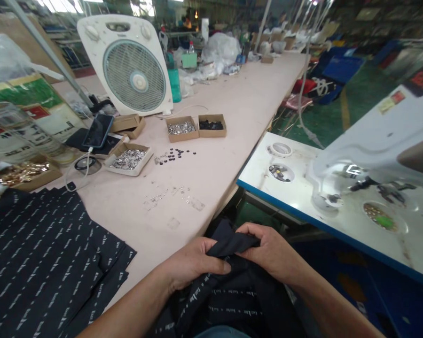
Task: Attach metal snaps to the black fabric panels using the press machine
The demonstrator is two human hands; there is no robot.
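My left hand [193,262] and my right hand [271,249] both grip a fold of black fabric with white printed lettering [229,245], which hangs down over my lap. A stack of the same printed black fabric [45,249] lies on the pale table [183,220] to the left of my hands. Several loose silver and black metal snap parts [171,157] are scattered on the tabletop beyond my hands. Cardboard trays of silver parts [128,159] and black parts [211,125] stand further back.
A white-topped press machine [384,141] with a blue-edged bench [285,173] stands to my right. Farther back on the table are a box fan [134,63], a phone [97,131], a box of gold parts [23,172] and plastic bags [220,49].
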